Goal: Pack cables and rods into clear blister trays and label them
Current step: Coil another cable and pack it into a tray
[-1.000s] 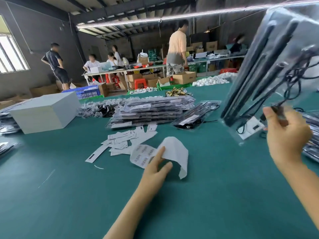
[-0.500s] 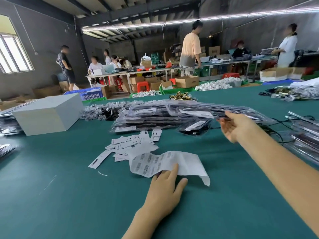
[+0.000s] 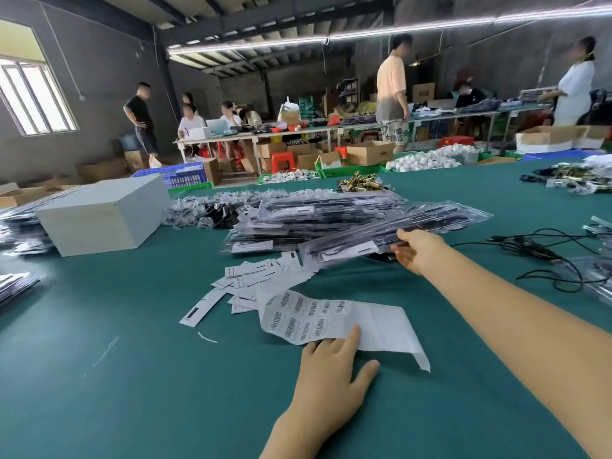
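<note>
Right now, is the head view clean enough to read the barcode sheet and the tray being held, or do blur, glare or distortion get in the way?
Head view: wide-angle bending curves the ceiling light strip; the barcode sheet under the left hand shows bars but no readable digits; the blister tray gripped by the right hand is motion-smeared with plastic sheen; the window is blown out.

You stand in a dark-walled workshop with a barred window (image 3: 34, 97) at the left, a long light strip (image 3: 381, 34) under the beamed ceiling, and a far white worktable (image 3: 265, 135) with red stools (image 3: 283, 161) and cardboard boxes (image 3: 369, 153) below.
</note>
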Tool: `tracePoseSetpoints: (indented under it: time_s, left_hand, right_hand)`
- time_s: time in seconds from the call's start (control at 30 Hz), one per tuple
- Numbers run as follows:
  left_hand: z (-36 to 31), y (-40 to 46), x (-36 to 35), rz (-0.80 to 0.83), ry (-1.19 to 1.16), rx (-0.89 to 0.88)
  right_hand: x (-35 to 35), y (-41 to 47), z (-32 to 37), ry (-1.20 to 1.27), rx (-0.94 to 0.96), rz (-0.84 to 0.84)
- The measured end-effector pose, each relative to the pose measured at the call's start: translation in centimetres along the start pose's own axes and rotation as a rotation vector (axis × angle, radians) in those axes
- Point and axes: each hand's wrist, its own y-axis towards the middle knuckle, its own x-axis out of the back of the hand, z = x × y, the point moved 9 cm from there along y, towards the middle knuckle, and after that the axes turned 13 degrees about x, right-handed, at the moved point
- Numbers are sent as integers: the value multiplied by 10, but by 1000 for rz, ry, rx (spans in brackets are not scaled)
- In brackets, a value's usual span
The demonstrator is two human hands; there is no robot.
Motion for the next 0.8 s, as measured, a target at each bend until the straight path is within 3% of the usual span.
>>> tracePoseSetpoints:
  time_s: [0.23, 0.4, 0.6, 0.8]
  left_hand:
    - [3, 3, -2, -9, 8, 3]
    - [4, 4, -1, -24, -5, 3]
    - [4, 4, 1, -36, -23, 3]
    - [5, 4, 1, -54, -24, -8]
  right_hand:
    - [36, 35, 6, -170, 17, 47]
    - [40, 47, 15, -98, 79, -16]
    - [67, 58, 13, -21, 176, -272]
    - [74, 60, 11, 83, 231, -275]
